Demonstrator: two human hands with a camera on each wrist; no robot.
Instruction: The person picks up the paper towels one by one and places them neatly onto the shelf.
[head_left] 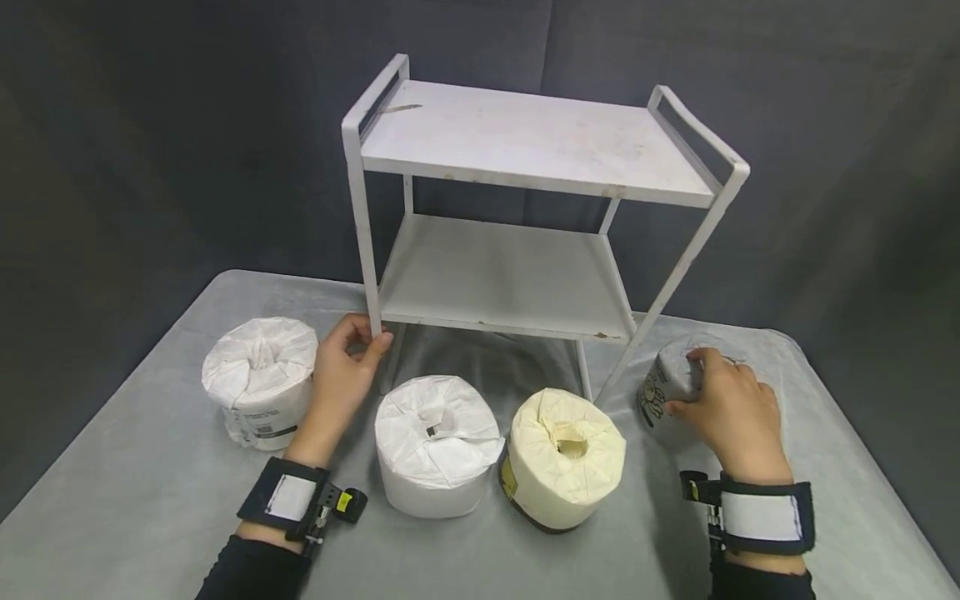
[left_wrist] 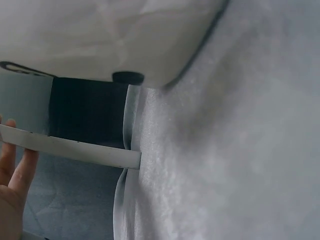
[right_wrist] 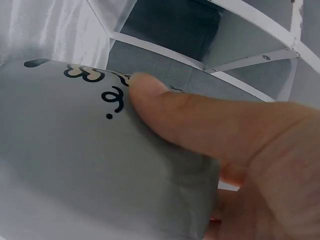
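My left hand (head_left: 347,367) pinches the front left leg of a white two-tier shelf (head_left: 498,267), thumb in front and fingers behind. In the left wrist view the fingers (left_wrist: 24,172) lie against that leg (left_wrist: 85,151). At the right, my right hand (head_left: 731,408) grips a wrapped toilet roll (head_left: 663,387) standing on the table. Its thumb (right_wrist: 170,107) presses the side of this roll (right_wrist: 100,165), which carries black printed drawings; the hand hides part of the roll. Another wrapped white roll (head_left: 262,400) stands just left of my left hand.
In front of the shelf stand a white wrapped roll (head_left: 438,446) and a cream wrapped roll (head_left: 566,462), side by side. Both shelf tiers are bare, and raised side rails flank the top one. A pale cloth covers the table (head_left: 135,500); a dark curtain (head_left: 187,125) hangs behind.
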